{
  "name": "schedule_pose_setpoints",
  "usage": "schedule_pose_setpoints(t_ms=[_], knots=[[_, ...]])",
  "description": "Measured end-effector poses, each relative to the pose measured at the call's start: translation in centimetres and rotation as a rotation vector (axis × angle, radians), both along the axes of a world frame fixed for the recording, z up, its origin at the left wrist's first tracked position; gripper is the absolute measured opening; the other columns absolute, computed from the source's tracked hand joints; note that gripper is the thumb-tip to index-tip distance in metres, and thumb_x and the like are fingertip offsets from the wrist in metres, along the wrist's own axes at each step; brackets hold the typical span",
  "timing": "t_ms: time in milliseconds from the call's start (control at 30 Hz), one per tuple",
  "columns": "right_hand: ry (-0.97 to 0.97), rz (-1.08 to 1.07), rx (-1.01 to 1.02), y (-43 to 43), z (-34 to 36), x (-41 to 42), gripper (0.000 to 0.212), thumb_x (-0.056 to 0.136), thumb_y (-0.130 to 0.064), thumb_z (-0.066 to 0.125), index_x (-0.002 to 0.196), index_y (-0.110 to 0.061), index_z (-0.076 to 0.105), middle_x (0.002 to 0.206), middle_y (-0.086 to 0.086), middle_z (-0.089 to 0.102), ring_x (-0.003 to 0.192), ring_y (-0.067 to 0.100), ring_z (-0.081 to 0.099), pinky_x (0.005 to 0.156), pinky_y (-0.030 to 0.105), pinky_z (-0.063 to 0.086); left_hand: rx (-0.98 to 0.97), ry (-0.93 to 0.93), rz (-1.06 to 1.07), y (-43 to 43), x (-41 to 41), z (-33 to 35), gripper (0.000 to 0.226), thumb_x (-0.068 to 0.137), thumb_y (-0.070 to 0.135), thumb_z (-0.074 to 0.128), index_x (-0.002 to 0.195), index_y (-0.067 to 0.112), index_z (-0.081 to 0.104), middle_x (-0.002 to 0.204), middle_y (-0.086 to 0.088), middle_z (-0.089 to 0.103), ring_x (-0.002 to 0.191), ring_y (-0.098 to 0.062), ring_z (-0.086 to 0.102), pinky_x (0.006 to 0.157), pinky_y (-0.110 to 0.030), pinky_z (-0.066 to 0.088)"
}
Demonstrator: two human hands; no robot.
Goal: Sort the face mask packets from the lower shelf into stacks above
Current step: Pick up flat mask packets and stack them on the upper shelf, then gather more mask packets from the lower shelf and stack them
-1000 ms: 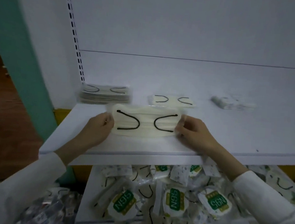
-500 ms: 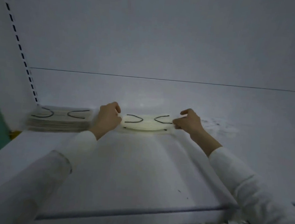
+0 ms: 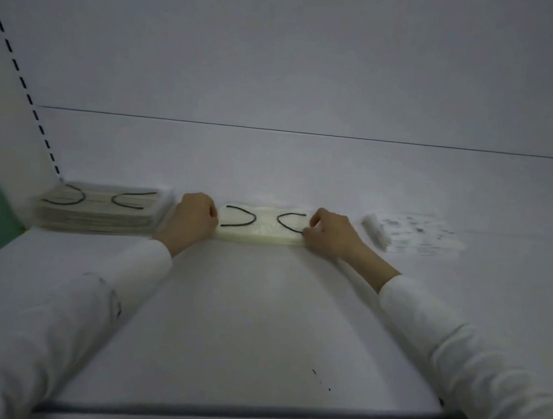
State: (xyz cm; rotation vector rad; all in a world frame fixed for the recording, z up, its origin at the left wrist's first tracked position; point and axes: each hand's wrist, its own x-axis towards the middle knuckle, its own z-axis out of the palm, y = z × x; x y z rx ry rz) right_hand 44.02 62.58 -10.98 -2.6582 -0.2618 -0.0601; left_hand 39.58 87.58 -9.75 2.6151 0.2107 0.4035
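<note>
So both hands are right at the back of the upper shelf (image 3: 259, 323), one on each end of a cream face mask packet (image 3: 260, 229) with black ear loops. The left hand (image 3: 195, 217) has its fingers (image 3: 212, 212) curled tight on the packet's left edge, basically a fist against it. The right hand (image 3: 332, 235) is pinching the right end, fingers (image 3: 315, 220) closed on it right by the loop. The packet lies flat, close to the back wall (image 3: 272, 162), in the middle spot. I can't tell whether there's another packet under it.

Just left of the left hand is a taller stack of grey-beige mask packets (image 3: 99, 210), also with black loops, tucked into the corner under the slotted upright (image 3: 23, 83). Over on the right, a bit apart from the right hand, is a low pile of white packets (image 3: 412, 235), too blurry to read. White sleeves (image 3: 456, 349) on both arms.
</note>
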Motion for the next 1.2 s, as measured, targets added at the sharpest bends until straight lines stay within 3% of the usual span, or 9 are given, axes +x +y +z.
schedule_pose_setpoints(t_ms=[167,267,533,767,867,1000,1200], knots=[[-0.191,0.019,-0.098,0.1,0.4,-1.1,0.039,0.093,-0.033,0.051,0.124,-0.008,0.049,0.129,0.017,0.05,0.117,0.036,0.044,0.095,0.039,0.037,0.112,-0.082,-0.033,0.1,-1.5,0.6,0.022,0.089,0.015,0.055,0.105,0.003,0.064,0.11,-0.021,0.057,0.103,-0.036,0.054,0.086,-0.038,0.043],[-0.28,0.093,-0.133,0.4,1.7,-2.4,0.04,0.094,-0.028,0.051,0.128,-0.007,0.049,0.136,0.014,0.049,0.122,0.035,0.041,0.098,0.037,0.034,0.183,-0.111,-0.079,0.6,-3.0,1.6,0.022,0.089,0.016,0.054,0.105,0.004,0.062,0.107,-0.018,0.058,0.102,-0.034,0.053,0.085,-0.039,0.044],[-0.331,0.146,-0.116,2.5,4.4,-10.3,0.038,0.09,-0.029,0.056,0.123,-0.011,0.053,0.12,0.014,0.059,0.114,0.033,0.052,0.093,0.037,0.044,0.386,-0.132,-0.239,2.0,-10.9,3.6,0.028,0.09,0.027,0.054,0.112,0.012,0.059,0.11,-0.009,0.062,0.102,-0.028,0.054,0.088,-0.038,0.04],[-0.407,0.141,0.031,5.8,4.4,-21.6,0.033,0.083,-0.027,0.06,0.115,-0.017,0.058,0.102,0.003,0.068,0.093,0.022,0.063,0.084,0.041,0.052,0.157,-0.172,-0.366,4.8,-20.6,3.1,0.021,0.085,0.02,0.06,0.102,0.01,0.066,0.1,-0.006,0.067,0.091,-0.022,0.062,0.083,-0.036,0.052],[-0.429,0.172,0.096,7.3,3.4,-26.1,0.034,0.081,-0.03,0.057,0.113,-0.02,0.058,0.095,-0.001,0.069,0.088,0.019,0.064,0.079,0.042,0.054,0.078,-0.178,-0.42,4.8,-24.0,2.7,0.02,0.086,0.016,0.06,0.102,0.008,0.067,0.099,-0.005,0.067,0.084,-0.017,0.061,0.079,-0.025,0.048],[-0.44,0.26,0.127,8.8,1.7,-31.8,0.033,0.083,-0.027,0.053,0.114,-0.016,0.057,0.085,-0.007,0.068,0.075,0.015,0.064,0.069,0.038,0.054,-0.146,-0.209,-0.477,4.2,-29.2,1.4,0.011,0.085,0.013,0.061,0.094,0.013,0.068,0.084,0.002,0.068,0.067,-0.004,0.063,0.061,-0.004,0.044],[-0.403,0.575,-0.106,9.2,-3.9,-35.8,0.026,0.087,-0.021,0.051,0.109,-0.013,0.061,0.079,-0.006,0.068,0.06,0.011,0.058,0.055,0.028,0.049,-0.338,-0.021,-0.502,6.2,-34.0,-4.8,0.007,0.083,0.011,0.065,0.086,0.017,0.068,0.075,0.001,0.07,0.059,-0.01,0.065,0.059,-0.017,0.052]])
